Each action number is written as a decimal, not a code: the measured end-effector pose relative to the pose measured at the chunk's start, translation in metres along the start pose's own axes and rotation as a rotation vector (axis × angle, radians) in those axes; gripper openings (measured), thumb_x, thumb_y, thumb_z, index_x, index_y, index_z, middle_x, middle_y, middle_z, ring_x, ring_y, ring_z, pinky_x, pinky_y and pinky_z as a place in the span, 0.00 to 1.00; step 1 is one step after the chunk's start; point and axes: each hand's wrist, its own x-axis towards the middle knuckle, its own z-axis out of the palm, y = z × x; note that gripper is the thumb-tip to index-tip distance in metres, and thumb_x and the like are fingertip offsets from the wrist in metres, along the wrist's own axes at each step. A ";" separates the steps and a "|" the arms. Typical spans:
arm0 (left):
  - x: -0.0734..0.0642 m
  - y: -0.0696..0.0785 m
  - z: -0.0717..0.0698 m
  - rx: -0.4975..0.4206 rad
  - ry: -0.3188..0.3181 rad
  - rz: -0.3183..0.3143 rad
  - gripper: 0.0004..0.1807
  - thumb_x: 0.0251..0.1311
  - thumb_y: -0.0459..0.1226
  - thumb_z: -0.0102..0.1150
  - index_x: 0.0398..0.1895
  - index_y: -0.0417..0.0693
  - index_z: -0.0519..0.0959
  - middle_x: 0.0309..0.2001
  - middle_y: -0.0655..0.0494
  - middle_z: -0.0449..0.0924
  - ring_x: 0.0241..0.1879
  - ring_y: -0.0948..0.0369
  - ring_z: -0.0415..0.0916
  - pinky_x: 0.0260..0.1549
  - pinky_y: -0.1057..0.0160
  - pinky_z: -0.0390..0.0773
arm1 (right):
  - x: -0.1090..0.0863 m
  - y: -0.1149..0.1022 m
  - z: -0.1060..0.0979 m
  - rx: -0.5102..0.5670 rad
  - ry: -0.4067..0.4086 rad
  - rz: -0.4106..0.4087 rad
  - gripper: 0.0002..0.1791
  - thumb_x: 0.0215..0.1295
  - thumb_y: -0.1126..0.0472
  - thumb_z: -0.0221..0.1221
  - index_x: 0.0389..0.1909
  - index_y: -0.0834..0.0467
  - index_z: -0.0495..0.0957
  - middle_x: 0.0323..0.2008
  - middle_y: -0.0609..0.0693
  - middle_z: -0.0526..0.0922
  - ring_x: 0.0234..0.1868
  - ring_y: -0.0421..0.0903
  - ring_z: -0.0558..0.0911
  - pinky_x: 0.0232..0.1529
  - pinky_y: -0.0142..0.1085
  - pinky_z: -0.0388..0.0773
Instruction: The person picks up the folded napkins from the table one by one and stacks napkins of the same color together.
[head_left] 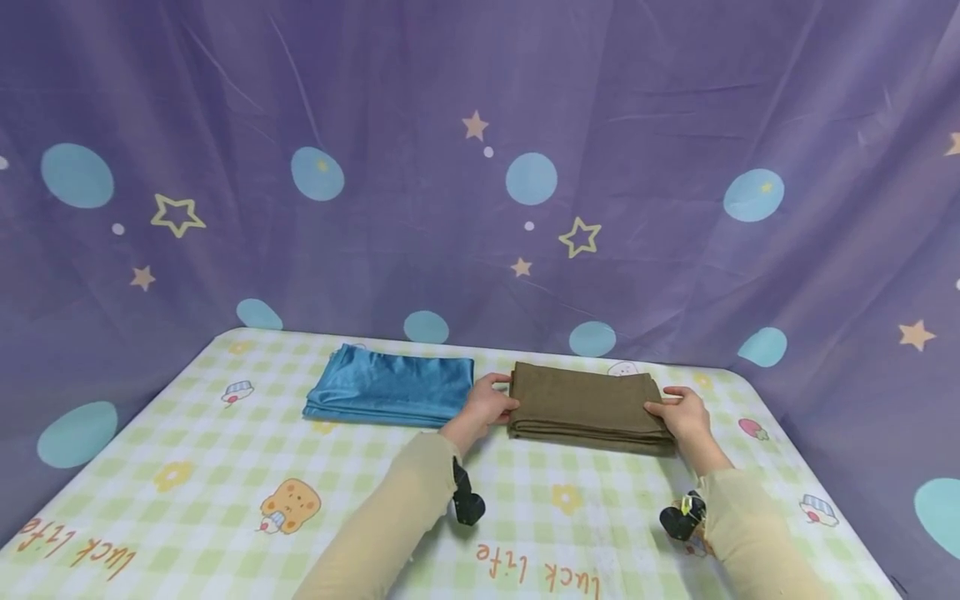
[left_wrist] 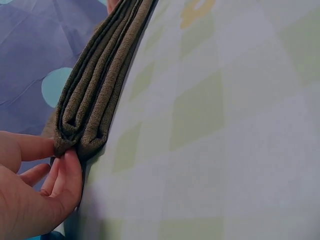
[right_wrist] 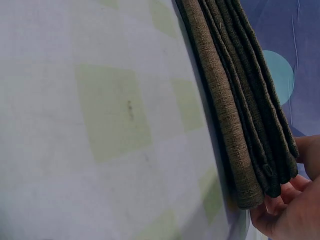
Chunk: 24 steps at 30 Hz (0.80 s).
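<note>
A folded brown cloth (head_left: 585,400) lies flat on the checked tablecloth (head_left: 225,467), toward the back of the table. My left hand (head_left: 491,404) grips its left end, thumb on top. My right hand (head_left: 682,414) grips its right end the same way. In the left wrist view, the thumb and fingers of the left hand (left_wrist: 60,151) pinch the near corner of the brown cloth (left_wrist: 100,85), whose stacked layers show. In the right wrist view, the right hand (right_wrist: 290,180) has its fingers beneath the brown cloth's (right_wrist: 235,100) end and its thumb above.
A folded shiny blue cloth (head_left: 393,385) lies just left of the brown one, nearly touching my left hand. A purple curtain (head_left: 480,167) with stars and dots hangs close behind the table's back edge. Bare tablecloth stretches toward me.
</note>
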 end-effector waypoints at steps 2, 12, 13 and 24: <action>0.000 0.001 -0.001 0.005 0.003 0.000 0.26 0.50 0.22 0.57 0.56 0.41 0.70 0.44 0.40 0.74 0.22 0.64 0.70 0.21 0.68 0.73 | -0.001 0.001 0.000 0.007 0.008 -0.001 0.31 0.54 0.60 0.60 0.57 0.69 0.64 0.51 0.68 0.74 0.51 0.62 0.73 0.50 0.47 0.69; -0.005 0.011 -0.014 0.065 -0.041 -0.001 0.25 0.51 0.21 0.50 0.56 0.37 0.69 0.28 0.47 0.74 0.17 0.62 0.67 0.24 0.63 0.76 | -0.006 0.002 -0.012 0.026 0.019 -0.028 0.27 0.53 0.66 0.59 0.54 0.70 0.66 0.32 0.54 0.83 0.25 0.35 0.76 0.30 0.28 0.71; -0.006 0.014 -0.017 0.081 -0.050 0.006 0.25 0.51 0.21 0.50 0.56 0.37 0.69 0.28 0.48 0.73 0.18 0.62 0.67 0.24 0.63 0.76 | -0.006 0.001 -0.013 0.027 0.020 -0.036 0.26 0.54 0.67 0.58 0.55 0.70 0.65 0.31 0.52 0.83 0.23 0.32 0.74 0.27 0.27 0.70; -0.016 0.026 -0.046 0.207 -0.086 0.053 0.18 0.57 0.28 0.52 0.52 0.36 0.72 0.32 0.46 0.75 0.36 0.46 0.75 0.38 0.54 0.78 | -0.011 -0.017 -0.012 0.024 0.002 -0.108 0.23 0.60 0.66 0.52 0.57 0.68 0.66 0.42 0.65 0.79 0.25 0.36 0.77 0.26 0.26 0.73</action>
